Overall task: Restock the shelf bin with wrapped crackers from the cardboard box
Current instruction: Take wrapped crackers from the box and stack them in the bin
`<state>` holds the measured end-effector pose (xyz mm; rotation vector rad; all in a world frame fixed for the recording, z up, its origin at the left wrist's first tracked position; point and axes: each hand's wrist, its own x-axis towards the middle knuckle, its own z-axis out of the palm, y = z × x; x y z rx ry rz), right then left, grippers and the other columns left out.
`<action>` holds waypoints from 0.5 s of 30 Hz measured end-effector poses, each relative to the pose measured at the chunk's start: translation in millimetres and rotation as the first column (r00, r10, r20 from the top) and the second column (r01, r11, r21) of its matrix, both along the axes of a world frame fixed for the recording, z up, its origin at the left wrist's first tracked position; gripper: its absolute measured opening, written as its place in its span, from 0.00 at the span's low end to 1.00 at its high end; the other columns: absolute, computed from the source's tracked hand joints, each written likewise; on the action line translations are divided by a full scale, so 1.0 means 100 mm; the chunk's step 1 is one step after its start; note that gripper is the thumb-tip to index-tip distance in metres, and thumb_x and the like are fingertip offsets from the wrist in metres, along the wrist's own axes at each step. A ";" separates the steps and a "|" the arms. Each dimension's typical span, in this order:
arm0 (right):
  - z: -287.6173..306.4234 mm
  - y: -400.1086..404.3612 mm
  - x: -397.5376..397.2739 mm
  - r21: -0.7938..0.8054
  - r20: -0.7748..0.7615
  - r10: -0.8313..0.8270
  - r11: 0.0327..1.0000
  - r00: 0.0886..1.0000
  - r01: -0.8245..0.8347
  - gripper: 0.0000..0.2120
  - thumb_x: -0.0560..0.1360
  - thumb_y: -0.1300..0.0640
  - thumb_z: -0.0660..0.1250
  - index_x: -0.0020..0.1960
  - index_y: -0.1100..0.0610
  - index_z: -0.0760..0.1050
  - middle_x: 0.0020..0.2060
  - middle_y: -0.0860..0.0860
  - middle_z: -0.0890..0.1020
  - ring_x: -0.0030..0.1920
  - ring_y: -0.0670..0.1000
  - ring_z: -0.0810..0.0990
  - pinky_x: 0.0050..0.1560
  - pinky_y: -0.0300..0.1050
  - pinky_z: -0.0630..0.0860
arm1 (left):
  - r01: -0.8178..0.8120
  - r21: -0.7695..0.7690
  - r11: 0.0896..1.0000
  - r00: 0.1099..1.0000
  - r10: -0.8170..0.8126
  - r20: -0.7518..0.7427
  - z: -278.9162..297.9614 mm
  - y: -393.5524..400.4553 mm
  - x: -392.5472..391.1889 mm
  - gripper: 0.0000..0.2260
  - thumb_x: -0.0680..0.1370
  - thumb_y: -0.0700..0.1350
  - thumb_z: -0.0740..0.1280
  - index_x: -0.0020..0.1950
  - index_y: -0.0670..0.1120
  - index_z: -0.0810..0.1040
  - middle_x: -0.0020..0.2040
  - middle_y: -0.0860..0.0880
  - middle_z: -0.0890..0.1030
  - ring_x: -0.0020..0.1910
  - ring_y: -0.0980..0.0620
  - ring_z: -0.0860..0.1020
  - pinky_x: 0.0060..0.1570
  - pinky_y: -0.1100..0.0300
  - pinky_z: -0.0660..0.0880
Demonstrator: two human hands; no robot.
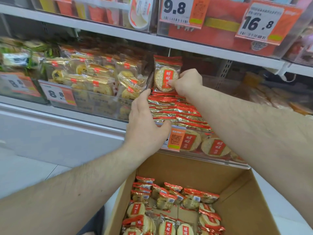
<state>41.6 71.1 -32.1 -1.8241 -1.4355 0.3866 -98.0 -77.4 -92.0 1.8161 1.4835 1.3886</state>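
To the left we see a clear bin of gold-wrapped pastries (94, 77) with an 8.8 price tag (56, 94) on its front. Further left sit blurred green-wrapped snacks (16, 56). On the shelf above we read price tags marked 9.8 (175, 10) and 16.8 (257, 22), fixed to bins of red packages (223, 33).

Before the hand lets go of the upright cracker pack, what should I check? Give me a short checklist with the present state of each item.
1. Right hand holds the upright pack by its edge: ok.
2. Left hand steadies the row in the bin: ok.
3. Pack stands at the back of the row, label facing forward: ok.
4. Room behind the pack in the bin: cannot tell.
5. Box has more packs: ok.
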 end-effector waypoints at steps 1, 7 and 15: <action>-0.02 0.01 -0.03 -0.015 0.014 0.012 1.000 1.000 -0.012 0.18 0.69 0.47 0.77 0.52 0.57 0.81 0.44 0.51 0.82 0.48 0.52 0.83 0.42 0.43 0.78 | 0.002 -0.003 1.000 1.000 -0.002 0.003 0.00 0.00 0.00 0.38 0.73 0.47 0.73 0.76 0.53 0.54 0.69 0.52 0.64 0.66 0.58 0.63 0.64 0.59 0.67; -0.06 0.03 -0.11 -0.032 0.058 -0.018 0.999 0.998 0.020 0.17 0.68 0.47 0.75 0.52 0.55 0.81 0.34 0.47 0.75 0.32 0.46 0.74 0.28 0.39 0.66 | 0.014 -0.017 1.000 0.998 -0.013 0.064 0.00 -0.01 0.02 0.36 0.73 0.47 0.73 0.75 0.54 0.55 0.68 0.54 0.64 0.67 0.57 0.65 0.65 0.56 0.69; -0.02 -0.10 -0.04 -0.061 0.086 0.044 0.997 0.995 -0.039 0.19 0.69 0.48 0.75 0.55 0.58 0.80 0.37 0.49 0.78 0.31 0.45 0.72 0.28 0.39 0.67 | -0.028 -0.030 0.999 0.994 0.031 0.108 0.07 -0.05 0.03 0.33 0.72 0.45 0.73 0.73 0.53 0.59 0.66 0.54 0.66 0.66 0.56 0.66 0.67 0.50 0.69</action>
